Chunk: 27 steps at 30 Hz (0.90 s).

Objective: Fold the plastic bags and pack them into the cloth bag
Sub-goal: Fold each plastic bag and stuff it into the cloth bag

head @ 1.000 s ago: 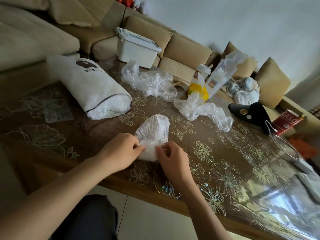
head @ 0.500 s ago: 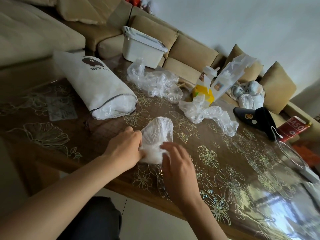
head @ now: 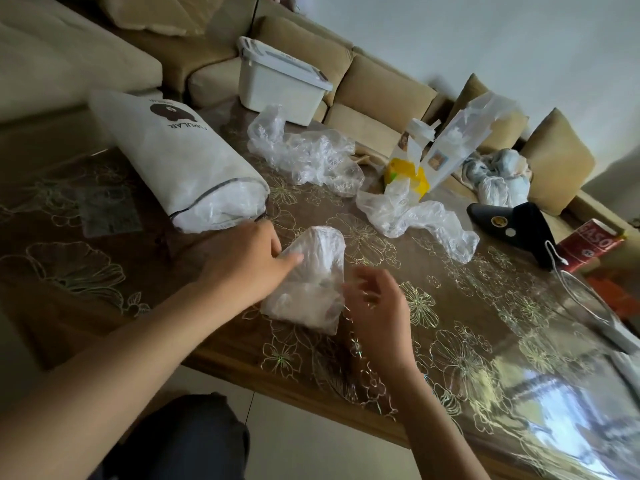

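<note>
A partly folded white plastic bag [head: 311, 282] lies on the glass-topped table [head: 485, 341] near its front edge. My left hand [head: 246, 261] holds the bag's left edge, with the thumb laid across the top. My right hand [head: 377, 306] hovers blurred just off the bag's right edge, fingers loosely bent, holding nothing. The white cloth bag [head: 180, 157] with a dark logo lies on its side to the left. Its mouth faces my left hand and is stuffed with plastic. Two crumpled clear plastic bags [head: 304, 157] [head: 419, 216] lie farther back.
A white lidded box [head: 277, 81] stands at the table's far edge before a beige sofa [head: 381, 95]. A yellow carton [head: 408, 174] in a clear bag, a black object [head: 512, 226], a red carton [head: 588, 244] and a white cable [head: 581, 299] occupy the right side.
My right hand let go of the bag and drew back to its right. My left hand shifted up along the bag's left edge, and the bag now lies flatter and longer.
</note>
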Tool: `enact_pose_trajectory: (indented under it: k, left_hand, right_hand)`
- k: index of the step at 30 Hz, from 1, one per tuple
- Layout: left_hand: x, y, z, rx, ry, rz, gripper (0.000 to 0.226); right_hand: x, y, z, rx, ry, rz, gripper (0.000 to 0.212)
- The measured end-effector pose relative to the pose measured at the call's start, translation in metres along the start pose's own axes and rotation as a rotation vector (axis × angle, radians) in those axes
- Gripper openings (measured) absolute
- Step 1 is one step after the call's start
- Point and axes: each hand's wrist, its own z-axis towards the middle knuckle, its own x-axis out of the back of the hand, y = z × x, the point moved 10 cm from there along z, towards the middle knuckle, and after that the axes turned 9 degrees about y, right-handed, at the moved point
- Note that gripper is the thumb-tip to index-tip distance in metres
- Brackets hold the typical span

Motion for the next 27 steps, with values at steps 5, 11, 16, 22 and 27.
enact_pose_trajectory:
  k: [5, 11, 16, 22, 27]
  left_hand:
    - [-0.022, 0.015, 0.019, -0.025, 0.01, -0.069, 0.042]
    - [-0.064, 0.014, 0.032, -0.003, -0.142, -0.036, 0.036]
    - [-0.076, 0.006, 0.04, 0.01, -0.253, -0.025, 0.049]
    - [-0.074, 0.019, 0.031, -0.027, -0.282, -0.085, 0.005]
    - [-0.09, 0.046, 0.027, 0.011, -0.343, -0.342, 0.02]
  right_hand:
    - [-0.038, 0.025, 0.024, -0.492, -0.268, 0.149, 0.063]
    - [-0.055, 0.028, 0.039, -0.43, -0.397, -0.034, 0.019]
    - [-0.055, 0.022, 0.048, -0.268, -0.316, 0.045, 0.025]
    - [-0.035, 0.025, 0.048, -0.155, -0.244, 0.155, 0.026]
    - [-0.004, 0.032, 0.048, -0.22, -0.199, 0.229, 0.023]
